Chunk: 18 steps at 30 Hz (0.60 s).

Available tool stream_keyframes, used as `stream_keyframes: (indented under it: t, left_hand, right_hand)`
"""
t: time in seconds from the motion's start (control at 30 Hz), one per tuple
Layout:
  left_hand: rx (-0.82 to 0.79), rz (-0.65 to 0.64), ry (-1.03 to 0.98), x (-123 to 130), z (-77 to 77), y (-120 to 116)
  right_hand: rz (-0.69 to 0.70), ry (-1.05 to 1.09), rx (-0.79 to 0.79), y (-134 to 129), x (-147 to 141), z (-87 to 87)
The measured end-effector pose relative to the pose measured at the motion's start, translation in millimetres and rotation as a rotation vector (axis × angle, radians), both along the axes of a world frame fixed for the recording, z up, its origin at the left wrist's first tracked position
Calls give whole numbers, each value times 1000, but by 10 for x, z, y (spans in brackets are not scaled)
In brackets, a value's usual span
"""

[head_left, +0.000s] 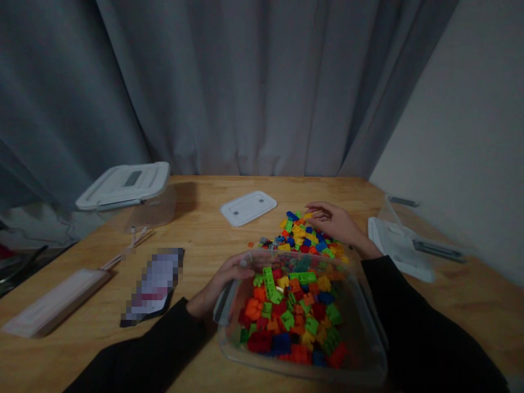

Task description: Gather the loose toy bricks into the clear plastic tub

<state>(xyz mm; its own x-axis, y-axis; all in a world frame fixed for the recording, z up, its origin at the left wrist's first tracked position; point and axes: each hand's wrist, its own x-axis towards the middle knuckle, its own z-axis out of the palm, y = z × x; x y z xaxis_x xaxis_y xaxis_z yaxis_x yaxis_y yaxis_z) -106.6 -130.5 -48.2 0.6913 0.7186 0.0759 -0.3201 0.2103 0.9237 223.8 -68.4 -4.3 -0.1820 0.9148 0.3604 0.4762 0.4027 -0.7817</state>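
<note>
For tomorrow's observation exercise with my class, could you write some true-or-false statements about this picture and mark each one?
1. The left hand grips the rim of the clear plastic bin. True.
2. The right hand holds a white lid. False: it is over the pile of loose bricks.
3. The bin holds multicoloured plastic building bricks. True.
4. The bricks piled on the table are all blue. False: they are mixed colours, including yellow, red and green.
5. A white lid lies on the wooden table. True.
</note>
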Motion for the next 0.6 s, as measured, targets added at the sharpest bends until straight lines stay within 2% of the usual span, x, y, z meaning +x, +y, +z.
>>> stream_keyframes:
  t: [0.2, 0.33, 0.47, 0.6]
  left_hand:
    - [13, 9, 26, 9, 6, 16]
    - [21, -48, -13, 40, 37, 8]
    - [47, 33, 37, 23, 26, 8]
    - [36, 55, 72, 10, 31, -3]
  right_hand:
    - [183, 231, -193, -692, -196, 283]
    - [318, 158, -372, -1064, -293, 358]
    - [484, 23, -429, -1226, -393, 348]
    - [540, -130, -438, -1216, -447, 291]
